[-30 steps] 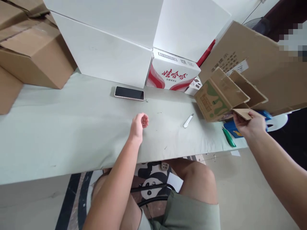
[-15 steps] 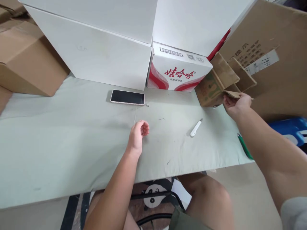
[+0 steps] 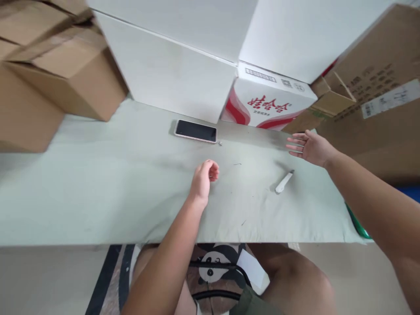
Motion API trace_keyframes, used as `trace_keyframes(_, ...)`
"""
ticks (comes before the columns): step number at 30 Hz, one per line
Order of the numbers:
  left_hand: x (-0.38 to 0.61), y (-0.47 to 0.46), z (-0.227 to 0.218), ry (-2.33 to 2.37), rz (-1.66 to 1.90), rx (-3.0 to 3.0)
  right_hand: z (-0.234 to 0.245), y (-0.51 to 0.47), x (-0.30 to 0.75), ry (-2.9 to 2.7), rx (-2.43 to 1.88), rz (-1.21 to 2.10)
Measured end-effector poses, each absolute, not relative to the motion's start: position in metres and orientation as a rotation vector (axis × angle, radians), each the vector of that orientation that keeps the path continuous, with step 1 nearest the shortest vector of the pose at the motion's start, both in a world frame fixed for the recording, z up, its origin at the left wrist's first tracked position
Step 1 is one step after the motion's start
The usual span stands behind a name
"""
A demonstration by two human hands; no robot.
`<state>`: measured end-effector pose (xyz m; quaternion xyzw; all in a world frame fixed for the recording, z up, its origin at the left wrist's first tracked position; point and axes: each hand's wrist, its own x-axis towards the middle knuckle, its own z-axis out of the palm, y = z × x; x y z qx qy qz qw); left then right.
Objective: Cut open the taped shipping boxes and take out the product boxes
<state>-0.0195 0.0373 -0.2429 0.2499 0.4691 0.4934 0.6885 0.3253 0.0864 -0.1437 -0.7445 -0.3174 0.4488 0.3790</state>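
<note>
My right hand (image 3: 313, 148) is open over the right side of the table, fingers spread and nothing in them. Just behind it stands a small brown cardboard box (image 3: 331, 103) with raised flaps or dividers. Below the hand lies a white utility knife (image 3: 284, 182), its dark tip pointing away from me. My left hand (image 3: 204, 178) rests on its side near the table's middle, empty, with fingers loosely curled and the palm turned right. Beyond it a phone (image 3: 196, 131) lies flat, its screen dark.
A white and red carton (image 3: 267, 103) and large white boxes (image 3: 177, 74) line the back of the pale-green tablecloth (image 3: 98, 188). Brown cartons (image 3: 78, 65) stand at left, and a big cardboard sheet or box (image 3: 387, 127) leans at right. A green object (image 3: 357, 223) is at the right edge.
My right hand has let go of a piece of cardboard at the small brown box and drawn back leftward, opening. The view has shifted right. My left hand stays on the table.
</note>
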Motion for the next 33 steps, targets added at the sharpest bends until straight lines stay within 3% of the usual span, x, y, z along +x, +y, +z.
trace_keyframes(9,-0.080,0.018,-0.223,0.962,1.251,0.425,-0.159,0.145,0.083,-1.632,-1.746,1.081)
trace_keyframes(13,-0.113,0.013,-0.218,0.941,1.312,0.386,-0.169,0.176,-0.065,-2.379,-1.415,0.525)
trace_keyframes(18,-0.145,0.010,-0.219,0.959,1.335,0.325,-0.161,0.201,-0.204,-2.649,-1.294,0.030)
trace_keyframes(24,-0.168,0.007,-0.218,0.948,1.373,0.311,-0.166,0.211,-0.238,-2.601,-1.378,-0.068)
trace_keyframes(33,-0.164,0.002,-0.214,0.964,1.551,0.382,-0.173,0.208,-0.174,-2.584,-1.404,-0.075)
